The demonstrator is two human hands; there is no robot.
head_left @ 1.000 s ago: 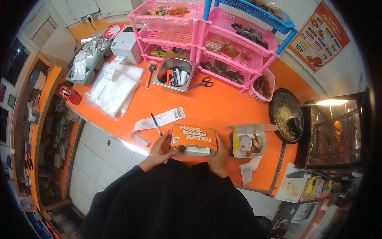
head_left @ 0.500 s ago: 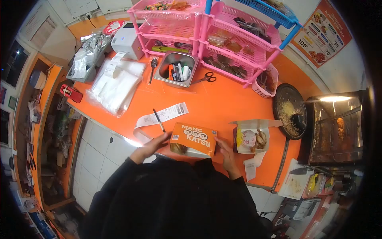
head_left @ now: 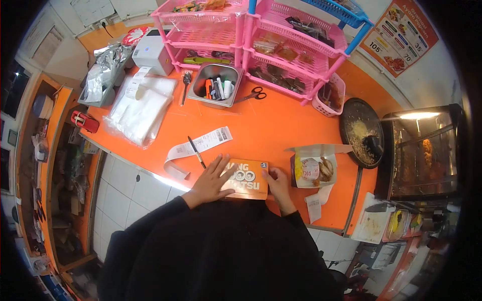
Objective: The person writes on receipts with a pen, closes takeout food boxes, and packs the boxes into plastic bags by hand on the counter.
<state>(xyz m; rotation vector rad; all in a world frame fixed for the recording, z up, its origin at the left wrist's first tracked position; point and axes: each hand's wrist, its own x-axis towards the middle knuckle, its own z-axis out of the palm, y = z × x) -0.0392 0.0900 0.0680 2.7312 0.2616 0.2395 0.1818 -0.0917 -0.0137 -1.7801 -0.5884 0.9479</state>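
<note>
An orange takeaway box [head_left: 255,187] printed "Mang Katsu" sits at the table's front edge, its lid down. My left hand [head_left: 213,178] lies across the lid's left part with fingers spread, covering some of the lettering. At the box's right side, my right hand [head_left: 279,186] grips the edge with curled fingers. To the right stands an open takeaway box [head_left: 296,183] holding fried food and a wrapped packet. A black pen [head_left: 196,150] lies across a long paper receipt [head_left: 211,140] behind my left hand.
Pink racks [head_left: 288,67] with packets stand at the back beside a metal tub [head_left: 201,95] of markers. Scissors [head_left: 255,94] lie next to it. Plastic bags [head_left: 138,113] are left; a black round pan [head_left: 354,145] and a lit glass cabinet [head_left: 419,155] are right.
The box's lid now lies flatter, its front opening no longer showing. My left hand has moved from the left side onto the lid. The view has shifted slightly.
</note>
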